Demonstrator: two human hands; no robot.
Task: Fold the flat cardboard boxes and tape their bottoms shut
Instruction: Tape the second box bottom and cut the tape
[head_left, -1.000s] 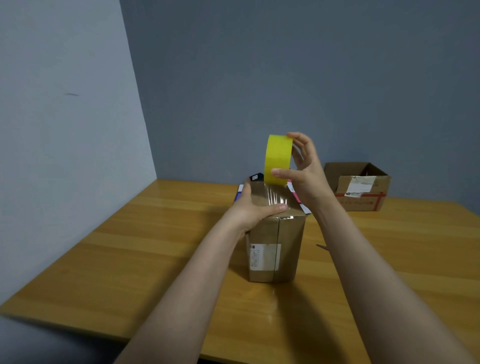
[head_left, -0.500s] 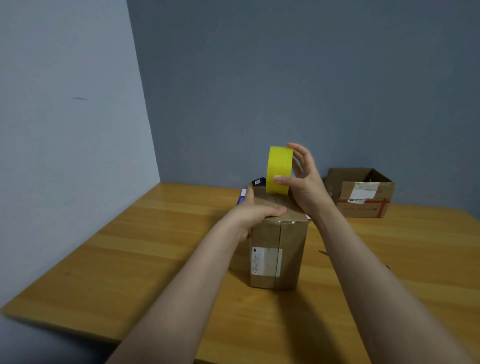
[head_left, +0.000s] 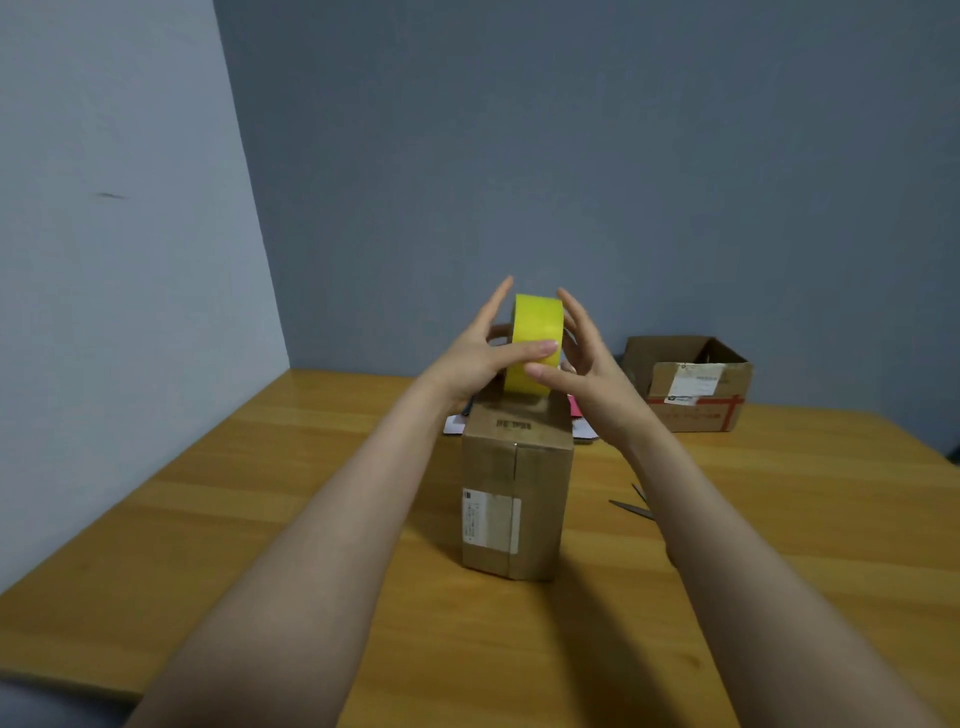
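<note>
Both of our hands grasp 1 yellow tape roll (head_left: 537, 332), held on edge above the far end of the cardboard box (head_left: 514, 493). Our left hand (head_left: 475, 361) takes the roll's left side, its fingers reaching up along that side and its thumb laid across the yellow face. Our right hand (head_left: 579, 374) takes the right side in the same way, with its thumb pressed on the face just below the left thumb, so the 2 thumbs nearly meet. We cannot tell whether the roll's lower edge touches the box top or hangs just over it. The box stands upright near the middle of the wooden desk (head_left: 234, 519), taller than it is wide, with its top flaps closed, a seam running down the near face and a white label low on that face. Flat sheets (head_left: 456, 425) peek out behind the box on its left, and a pink piece (head_left: 575, 406) shows behind it on the right. Right of the box lie grey scissors (head_left: 631, 506), partly hidden by our right forearm. Toward the far right corner of the desk sits an open carton (head_left: 693, 395) with a white label and red tape on its near side.
</note>
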